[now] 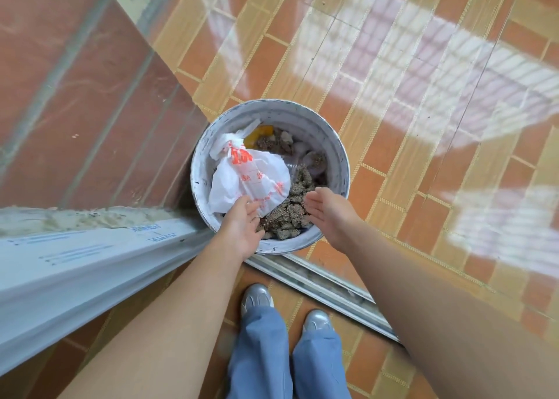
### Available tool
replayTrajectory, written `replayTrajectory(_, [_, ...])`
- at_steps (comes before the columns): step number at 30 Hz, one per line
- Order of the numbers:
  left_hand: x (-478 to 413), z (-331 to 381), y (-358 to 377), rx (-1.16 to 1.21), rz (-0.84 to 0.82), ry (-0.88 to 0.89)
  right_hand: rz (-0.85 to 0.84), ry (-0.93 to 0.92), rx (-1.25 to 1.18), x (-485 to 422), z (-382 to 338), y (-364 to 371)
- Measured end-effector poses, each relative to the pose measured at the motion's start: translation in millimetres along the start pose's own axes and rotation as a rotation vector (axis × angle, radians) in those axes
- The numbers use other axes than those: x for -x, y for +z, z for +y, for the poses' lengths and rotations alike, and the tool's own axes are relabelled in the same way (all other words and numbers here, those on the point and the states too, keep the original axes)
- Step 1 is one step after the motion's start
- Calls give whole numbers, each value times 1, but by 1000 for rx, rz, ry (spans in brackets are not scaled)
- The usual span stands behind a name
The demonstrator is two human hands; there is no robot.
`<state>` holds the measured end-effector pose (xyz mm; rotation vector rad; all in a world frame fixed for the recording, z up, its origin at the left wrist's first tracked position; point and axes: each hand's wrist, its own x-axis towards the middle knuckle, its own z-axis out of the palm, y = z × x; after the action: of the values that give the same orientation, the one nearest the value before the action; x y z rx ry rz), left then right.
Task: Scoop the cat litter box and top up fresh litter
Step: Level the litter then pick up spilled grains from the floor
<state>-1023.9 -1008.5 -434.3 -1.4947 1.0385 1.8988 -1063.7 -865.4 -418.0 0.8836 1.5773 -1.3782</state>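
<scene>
A round white bin [338, 144] stands on the tiled floor just beyond a door track. Inside lie grey-brown clumps of used cat litter [295, 208], a crumpled white plastic bag with orange print [248, 177] and other rubbish. My left hand [242, 229] hovers over the bin's near rim, its fingertips at the lower edge of the bag, fingers apart. My right hand [328, 209] is over the near right rim with the palm flat and open, holding nothing. No litter box or scoop is in view.
A metal sliding-door track [326, 280] runs across the floor in front of my feet [284, 311]. A white door frame [90, 265] stands on the left, with a brick-coloured wall [75, 96] behind it. Orange and yellow floor tiles [423, 126] spread out to the right.
</scene>
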Motion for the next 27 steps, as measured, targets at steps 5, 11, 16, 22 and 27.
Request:
replayTrajectory(5, [11, 2, 1, -167, 95, 69, 28, -45, 236, 8, -8, 0])
replayTrajectory(11, [32, 5, -1, -450, 179, 410, 23, -302, 660, 32, -16, -6])
replayTrajectory(16, [45, 13, -11, -1178, 377, 637, 156, -485, 1046, 42, -20, -13])
replayTrajectory(22, [103, 32, 0, -1974, 468, 686, 220, -607, 1317, 84, -47, -26])
replayTrajectory(27, [174, 57, 15, -2031, 429, 776, 145, -698, 1516, 155, -82, -32])
